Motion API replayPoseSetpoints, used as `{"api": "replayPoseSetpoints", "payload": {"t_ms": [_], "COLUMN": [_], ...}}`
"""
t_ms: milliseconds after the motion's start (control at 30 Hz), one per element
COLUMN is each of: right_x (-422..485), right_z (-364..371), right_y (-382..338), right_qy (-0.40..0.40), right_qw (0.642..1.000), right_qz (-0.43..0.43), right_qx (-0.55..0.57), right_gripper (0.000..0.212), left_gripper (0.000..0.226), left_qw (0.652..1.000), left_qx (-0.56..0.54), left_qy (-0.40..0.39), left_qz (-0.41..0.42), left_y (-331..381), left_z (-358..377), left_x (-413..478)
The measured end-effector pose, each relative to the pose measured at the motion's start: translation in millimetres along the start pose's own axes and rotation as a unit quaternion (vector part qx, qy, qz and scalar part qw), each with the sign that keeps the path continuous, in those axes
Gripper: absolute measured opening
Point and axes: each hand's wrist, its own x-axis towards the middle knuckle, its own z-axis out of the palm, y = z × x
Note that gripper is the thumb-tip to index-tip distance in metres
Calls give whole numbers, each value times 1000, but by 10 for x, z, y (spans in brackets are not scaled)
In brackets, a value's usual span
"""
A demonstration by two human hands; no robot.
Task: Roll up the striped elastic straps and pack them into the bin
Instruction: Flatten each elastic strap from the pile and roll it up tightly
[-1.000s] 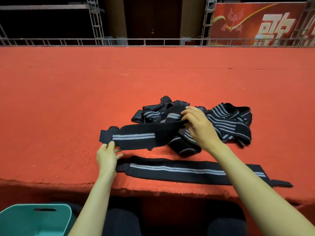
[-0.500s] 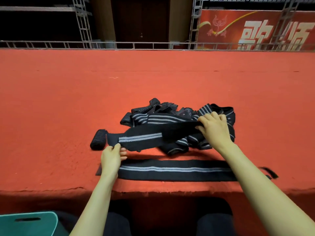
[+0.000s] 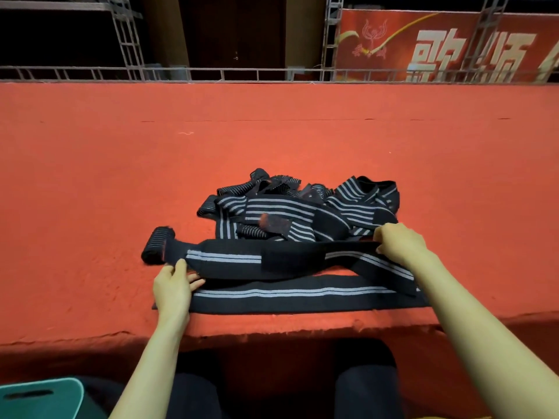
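Note:
A black strap with grey stripes [image 3: 260, 260] is stretched between my hands just above the red table. My left hand [image 3: 175, 282] pinches its left part, where a short rolled end [image 3: 157, 248] sticks out. My right hand [image 3: 399, 243] grips its right part. A second striped strap [image 3: 302, 296] lies flat along the table's front edge, below the held one. Behind them sits a tangled pile of striped straps [image 3: 302, 207]. The teal bin [image 3: 42, 399] shows at the bottom left, below the table edge.
The red felt table [image 3: 121, 192] stretches far back to a metal truss rail [image 3: 272, 74]. A red banner [image 3: 447, 46] hangs behind at the right. My dark-trousered knees [image 3: 366, 388] are under the front edge.
The held strap has come free of the pile and been pulled toward me, now lying over the flat strap. My right hand moved right and down. The strap's left end now shows as a roll.

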Motion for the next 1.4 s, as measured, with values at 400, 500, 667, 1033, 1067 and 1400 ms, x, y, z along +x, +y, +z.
{"api": "replayPoseSetpoints", "payload": {"t_ms": [400, 500, 667, 1033, 1067, 1400], "right_x": [-108, -163, -231, -757, -773, -717], "right_z": [169, 82, 144, 740, 774, 862], "right_y": [159, 310, 217, -896, -999, -1535], "right_qy": [5, -35, -29, 25, 15, -28], "right_qw": [978, 975, 998, 908, 905, 899], "right_qz": [-55, -39, -29, -332, -344, -390], "right_qx": [203, 215, 38, 255, 249, 199], "right_gripper": [26, 31, 30, 42, 51, 81], "left_gripper": [18, 19, 21, 23, 22, 24], "left_qw": [998, 999, 937, 937, 937, 923], "left_qx": [-52, -5, 337, 321, 320, 369], "left_qy": [23, 13, 11, 1, 0, 12], "left_qz": [-14, -32, 90, 139, 139, 108], "left_y": [129, 92, 0, -59, -51, -78], "left_z": [-48, -111, -228, -247, -250, -420], "left_x": [-114, -76, -163, -300, -304, -97]}}
